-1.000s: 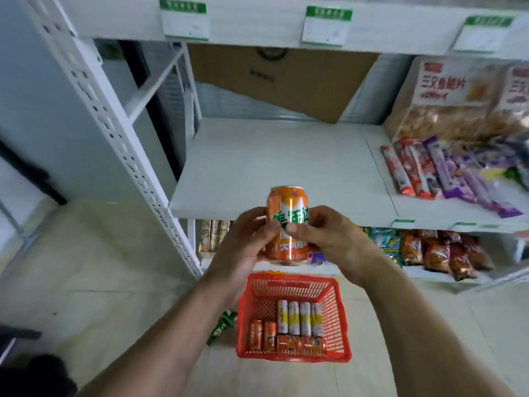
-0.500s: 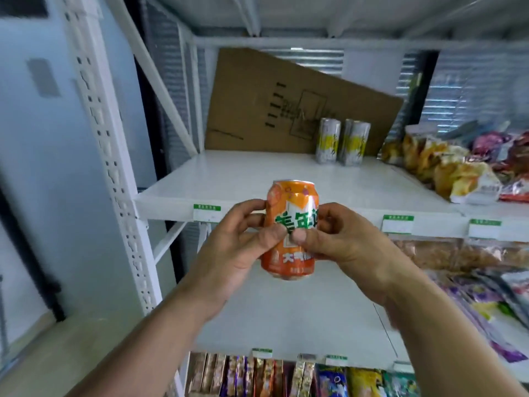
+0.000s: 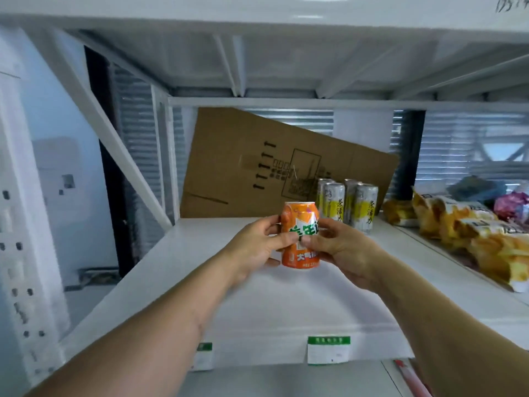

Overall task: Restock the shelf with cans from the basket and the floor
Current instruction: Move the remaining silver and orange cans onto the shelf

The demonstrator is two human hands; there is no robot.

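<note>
An orange can (image 3: 299, 222) with green lettering is upright between both hands, just above the white shelf board (image 3: 200, 267). My left hand (image 3: 254, 250) grips its left side. My right hand (image 3: 340, 250) grips its right side, and the two thumbs meet across the label. Behind and to the right, several tall silver-and-yellow cans (image 3: 347, 203) stand on the same board near its back. The basket and the floor are out of view.
A flat brown cardboard sheet (image 3: 257, 164) leans against the shelf's back. Yellow snack bags (image 3: 463, 227) lie along the right side of the board. A slanted white brace (image 3: 114, 138) crosses the left side. Green-and-white price tags (image 3: 328, 349) hang on the front edge.
The view has risen from the floor basket to the upper shelf. Both hands have carried the orange can up and forward over the shelf board, closer to the silver cans.
</note>
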